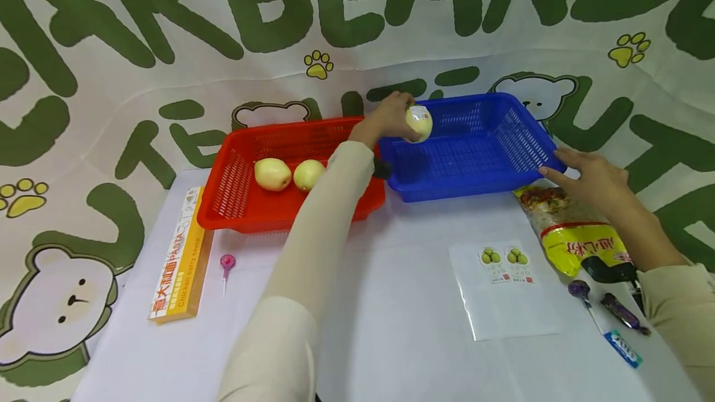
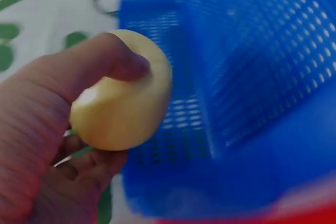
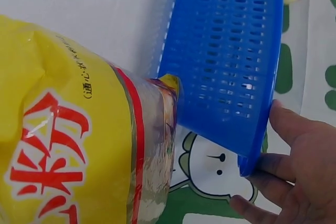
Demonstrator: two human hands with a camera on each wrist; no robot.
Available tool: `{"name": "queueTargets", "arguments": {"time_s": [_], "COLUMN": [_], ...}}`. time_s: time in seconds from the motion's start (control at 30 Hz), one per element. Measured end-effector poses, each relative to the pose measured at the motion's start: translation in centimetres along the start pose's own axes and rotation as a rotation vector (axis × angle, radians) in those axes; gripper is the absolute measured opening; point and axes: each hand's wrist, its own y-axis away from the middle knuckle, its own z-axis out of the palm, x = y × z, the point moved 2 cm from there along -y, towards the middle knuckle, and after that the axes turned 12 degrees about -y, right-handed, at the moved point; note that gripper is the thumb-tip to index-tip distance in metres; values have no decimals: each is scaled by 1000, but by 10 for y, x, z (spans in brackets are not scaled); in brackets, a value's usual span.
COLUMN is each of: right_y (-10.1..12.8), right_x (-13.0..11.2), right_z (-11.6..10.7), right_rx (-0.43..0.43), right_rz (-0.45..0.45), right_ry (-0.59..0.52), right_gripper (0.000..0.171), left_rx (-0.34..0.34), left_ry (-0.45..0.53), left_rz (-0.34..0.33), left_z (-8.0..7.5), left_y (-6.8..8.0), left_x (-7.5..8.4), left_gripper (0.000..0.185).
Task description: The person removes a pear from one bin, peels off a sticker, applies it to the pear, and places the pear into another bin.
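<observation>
A: What lies along the left edge of the table (image 1: 391,340)?

B: A long pasta box (image 1: 180,256) runs along that edge, with a pink lollipop (image 1: 226,263) just beside it. Behind them the red basket (image 1: 234,203) sits near the rear left corner, two yellow fruits (image 1: 289,174) lying side by side, touching, against its front wall. The rest of its floor is bare.

A: And the left hand?

B: The left hand (image 1: 388,118) reaches across the red basket's right rim and grips a third yellow fruit (image 2: 123,100), thumb curled over the top, fingers underneath. The fruit hangs above the left rear part of the blue basket (image 1: 475,169), not touching its floor.

A: How do the baskets stand to each other?

B: Close together, their near corners almost meeting. The blue basket's floor lies open.

A: The right side?

B: The right hand (image 1: 592,178) rests with straight fingers against the blue basket's front right corner; the right wrist view shows fingertips on the rim, nothing clasped. A yellow noodle bag (image 3: 68,145) lies just in front of that corner, touching the basket wall. Near the table's right edge sit a sticker sheet (image 1: 503,290), a purple lollipop (image 1: 579,291), a dark candy (image 1: 622,312) and a small blue packet (image 1: 622,347). The front middle of the table is open white surface.
</observation>
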Motion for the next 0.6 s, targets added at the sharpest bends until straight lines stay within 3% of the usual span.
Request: {"name": "queueTargets", "arguments": {"time_s": [0.07,0.17,0.3,0.4,0.5,0.6], "right_y": [4,8,10,10,8,6], "right_x": [0,-1,-1,-1,-2,0], "right_z": [3,8,17,24,25,19], "right_rx": [2,8,16,20,30,35], "right_rz": [-3,-11,-16,-16,-28,-36], "right_ry": [3,0,12,19,13,4], "right_gripper": [83,82,82,80,78,77], "left_rx": [-70,-139,-206,-240,-272,-280], "left_ry": [-60,-101,-128,-146,-147,-168], "left_rz": [6,-36,-159,-191,-162,-92], "left_z": [12,28,49,59,54,33], "left_y": [-8,-13,-10,-7,-6,-7], "left_x": [5,13,15,9,10,24], "left_gripper": [76,76,78,77,92,99]}}
